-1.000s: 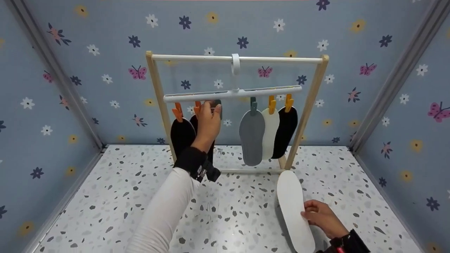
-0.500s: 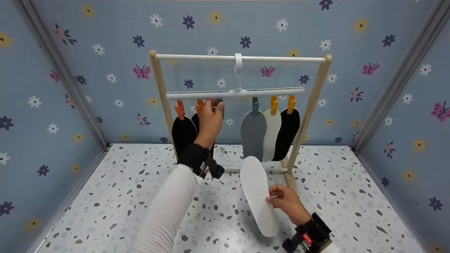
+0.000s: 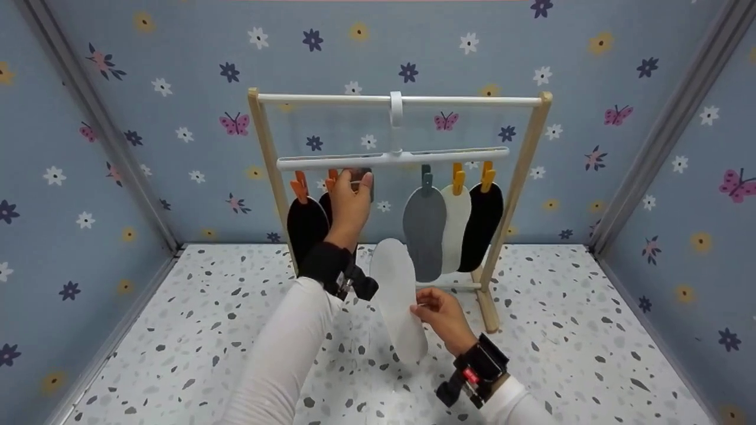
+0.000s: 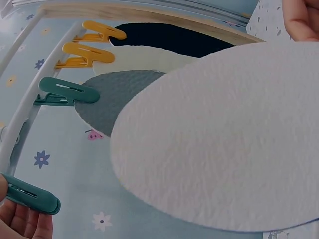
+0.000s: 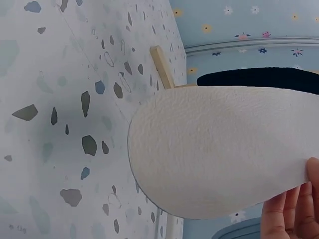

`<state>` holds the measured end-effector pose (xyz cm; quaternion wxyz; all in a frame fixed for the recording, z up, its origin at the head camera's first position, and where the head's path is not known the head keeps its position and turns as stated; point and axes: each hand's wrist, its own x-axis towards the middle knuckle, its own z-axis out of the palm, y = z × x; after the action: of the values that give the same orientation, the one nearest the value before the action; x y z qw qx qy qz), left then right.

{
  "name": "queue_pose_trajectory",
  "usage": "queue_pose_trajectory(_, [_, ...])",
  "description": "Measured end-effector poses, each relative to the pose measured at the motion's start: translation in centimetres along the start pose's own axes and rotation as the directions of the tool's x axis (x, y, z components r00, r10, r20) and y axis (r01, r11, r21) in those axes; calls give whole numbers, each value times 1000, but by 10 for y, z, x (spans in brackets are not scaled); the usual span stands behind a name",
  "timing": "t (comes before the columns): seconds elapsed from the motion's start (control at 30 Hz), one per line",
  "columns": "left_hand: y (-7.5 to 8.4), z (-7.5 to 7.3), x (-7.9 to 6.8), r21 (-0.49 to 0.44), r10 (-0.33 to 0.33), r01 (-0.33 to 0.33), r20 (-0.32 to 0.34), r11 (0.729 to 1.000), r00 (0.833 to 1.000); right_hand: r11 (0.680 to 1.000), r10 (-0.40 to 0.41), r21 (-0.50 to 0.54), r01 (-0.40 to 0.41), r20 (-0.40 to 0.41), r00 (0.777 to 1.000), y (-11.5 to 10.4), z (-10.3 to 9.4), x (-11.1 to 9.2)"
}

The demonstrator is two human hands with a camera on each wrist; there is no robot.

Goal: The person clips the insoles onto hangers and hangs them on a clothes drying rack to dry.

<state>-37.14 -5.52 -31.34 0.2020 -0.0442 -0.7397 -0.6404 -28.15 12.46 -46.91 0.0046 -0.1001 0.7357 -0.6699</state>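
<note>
In the head view my left hand (image 3: 351, 206) is at the hanger bar, pinching a dark green clothespin (image 4: 34, 195) that shows in the left wrist view. Nothing is seen between that peg's tips. My right hand (image 3: 444, 319) holds a white insole (image 3: 397, 298) by its side edge, thumb on the near face. The insole stands nearly upright in the air, just below and to the right of my left hand. On the white hanger (image 3: 331, 161), another green clothespin (image 3: 426, 182) bears a grey insole (image 3: 424, 236); black insoles (image 3: 307, 227) hang at the left, one partly hidden.
A wooden rack (image 3: 527, 153) with a white top rod (image 3: 472, 100) carries the hanger. Yellow clothespins (image 3: 458, 180) hold a cream insole (image 3: 456, 233) and a black insole (image 3: 481, 230). Orange clothespins (image 3: 300, 189) are at the left. The speckled floor (image 3: 195, 330) meets flowered walls.
My right hand has carried the white insole leftward and up, from the floor at the right to below the left hand. The left hand has stayed at the green clothespin.
</note>
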Motion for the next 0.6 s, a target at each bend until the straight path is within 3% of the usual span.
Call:
queue_pose_trajectory(0.2, [1,1,1,-49,-41,41,-1,998,999,999,-30,-22,29,-34,999,-8,12,13])
queue_pose_trajectory(0.6, [5,1,1,-14,-49,49,-20,999,999,1000,-1,17,3,-103,995,-14,23,37])
